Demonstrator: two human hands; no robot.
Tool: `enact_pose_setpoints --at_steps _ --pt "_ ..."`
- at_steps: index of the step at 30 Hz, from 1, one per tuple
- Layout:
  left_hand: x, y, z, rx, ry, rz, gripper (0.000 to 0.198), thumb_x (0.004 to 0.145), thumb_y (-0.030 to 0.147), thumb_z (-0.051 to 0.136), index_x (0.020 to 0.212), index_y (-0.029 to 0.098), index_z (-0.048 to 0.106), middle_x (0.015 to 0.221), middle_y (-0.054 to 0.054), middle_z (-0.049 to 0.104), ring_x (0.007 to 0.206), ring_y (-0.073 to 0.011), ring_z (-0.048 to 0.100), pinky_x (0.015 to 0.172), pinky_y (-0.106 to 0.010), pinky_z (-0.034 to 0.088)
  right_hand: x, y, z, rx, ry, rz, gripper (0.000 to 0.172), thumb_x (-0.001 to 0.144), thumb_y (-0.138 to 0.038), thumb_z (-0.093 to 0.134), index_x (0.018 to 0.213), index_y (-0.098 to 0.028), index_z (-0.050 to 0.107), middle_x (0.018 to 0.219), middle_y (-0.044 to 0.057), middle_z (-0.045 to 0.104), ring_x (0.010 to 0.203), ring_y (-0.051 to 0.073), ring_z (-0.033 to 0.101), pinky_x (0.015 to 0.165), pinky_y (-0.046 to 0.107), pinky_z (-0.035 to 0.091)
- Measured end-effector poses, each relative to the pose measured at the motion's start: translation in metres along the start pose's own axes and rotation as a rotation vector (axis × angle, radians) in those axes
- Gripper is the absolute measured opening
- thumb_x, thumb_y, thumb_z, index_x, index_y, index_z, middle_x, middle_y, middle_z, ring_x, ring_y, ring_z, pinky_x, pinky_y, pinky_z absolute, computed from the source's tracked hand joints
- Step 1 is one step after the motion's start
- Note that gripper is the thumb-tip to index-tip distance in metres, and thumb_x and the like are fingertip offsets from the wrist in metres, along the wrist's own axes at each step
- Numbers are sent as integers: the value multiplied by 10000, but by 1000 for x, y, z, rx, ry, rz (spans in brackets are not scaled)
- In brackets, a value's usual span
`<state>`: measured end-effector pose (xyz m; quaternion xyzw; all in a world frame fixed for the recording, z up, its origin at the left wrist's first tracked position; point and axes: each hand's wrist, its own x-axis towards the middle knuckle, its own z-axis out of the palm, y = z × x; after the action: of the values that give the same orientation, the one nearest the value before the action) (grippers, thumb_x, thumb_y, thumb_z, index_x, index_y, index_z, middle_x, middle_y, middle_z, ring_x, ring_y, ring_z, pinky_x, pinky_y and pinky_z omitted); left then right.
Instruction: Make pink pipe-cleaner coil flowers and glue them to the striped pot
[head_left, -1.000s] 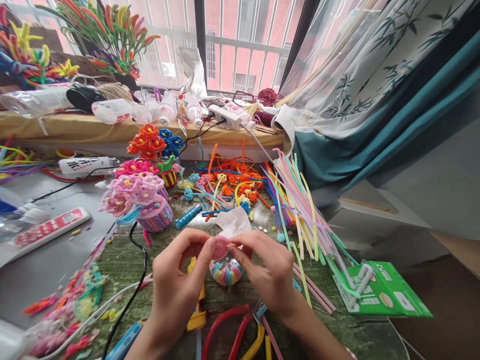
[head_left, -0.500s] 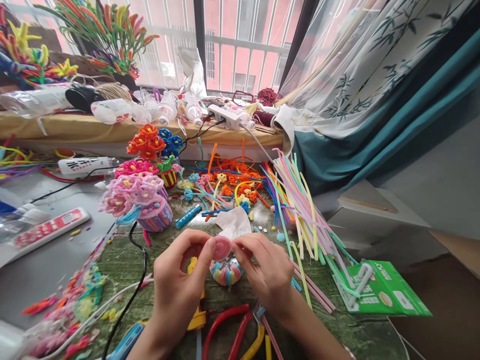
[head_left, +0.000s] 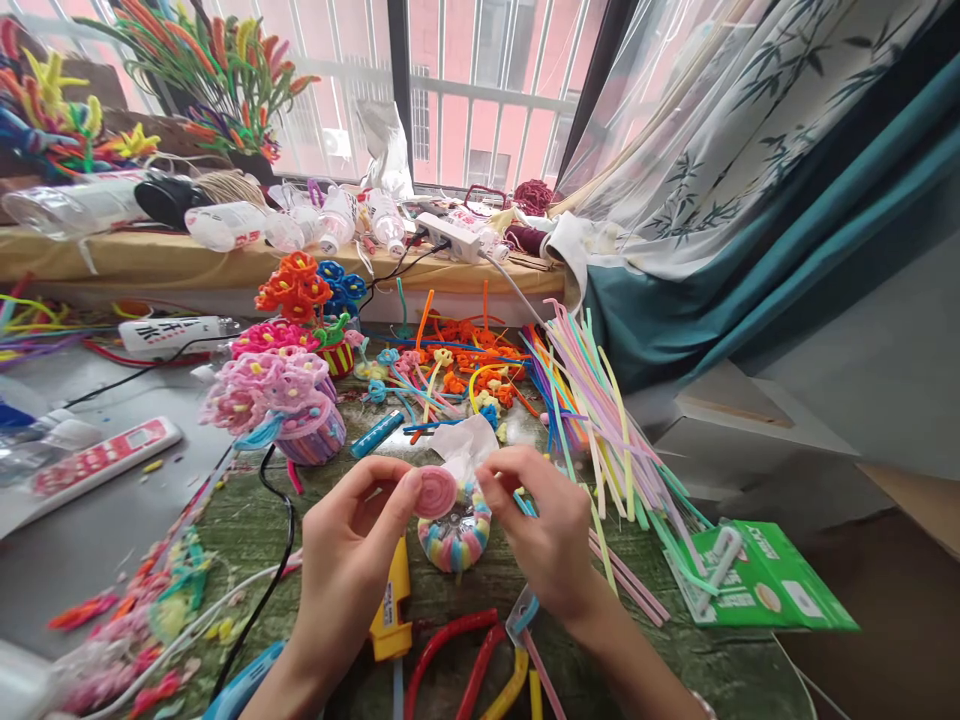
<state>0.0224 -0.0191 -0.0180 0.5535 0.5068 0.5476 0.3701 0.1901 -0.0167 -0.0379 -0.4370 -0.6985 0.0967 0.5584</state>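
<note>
A pink coiled disc (head_left: 435,492), flat and round like a wound pipe cleaner, is pinched at its left edge by the thumb and fingers of my left hand (head_left: 356,545). To its right, apart from the disc, my right hand (head_left: 536,525) has its thumb and forefinger pressed together; whatever they hold, if anything, is too small to make out. Below the disc, between my hands, stands a clear plastic base ringed with pastel pink, yellow and blue fuzzy strips (head_left: 454,552). A crumpled white tissue (head_left: 466,445) lies just behind.
A yellow glue gun (head_left: 391,605) and red-handled pliers (head_left: 450,640) lie near my wrists. Pastel pipe cleaners (head_left: 615,430) fan out at right beside a green packet (head_left: 772,580). Pink fuzzy flowers in a pot (head_left: 262,390) and a blue lighter-like stick (head_left: 376,434) sit at left.
My right hand has moved off the pink disc, opening a gap. My left hand has shifted slightly left with the disc, so more of the pastel-ringed base shows.
</note>
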Motion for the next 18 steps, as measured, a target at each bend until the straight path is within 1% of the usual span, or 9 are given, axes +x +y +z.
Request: enact_pose_setpoints --at_steps 2,3,7,13,18 --pt "-1 0 1 13 -7 31 97 826 292 719 761 222 699 662 57 655 548 -82 546 514 -144 446 -1 -3 2 2 -29 -69 84 974 -191 611 933 -152 673 830 36 713 636 134 636 646 238 516" --pt "-2 -1 1 22 -9 48 83 831 277 714 769 224 699 672 59 657 550 -80 545 515 -142 445 -2 -4 3 -2 -38 -91 70 971 -180 619 968 -150 683 865 46 731 680 144 662 678 242 527" --pt "-4 -3 2 50 -16 96 63 845 234 699 784 224 695 689 64 658 561 -73 553 529 -136 449 -6 -4 7 -2 -45 -131 100 966 -122 618 1023 -152 695 929 60 757 794 162 706 734 239 541" --pt "-5 -5 5 37 -43 116 44 845 215 704 804 228 693 714 70 673 628 -82 621 576 -133 486 -13 2 9 -54 -23 -183 110 969 -82 598 1013 -136 683 916 68 752 819 167 709 774 256 534" --pt "-4 -7 6 44 -44 120 40 844 214 703 807 222 692 717 66 679 640 -88 641 591 -137 502 -12 2 10 -149 -23 -244 109 998 -114 559 952 -124 658 854 74 737 767 178 700 709 277 510"
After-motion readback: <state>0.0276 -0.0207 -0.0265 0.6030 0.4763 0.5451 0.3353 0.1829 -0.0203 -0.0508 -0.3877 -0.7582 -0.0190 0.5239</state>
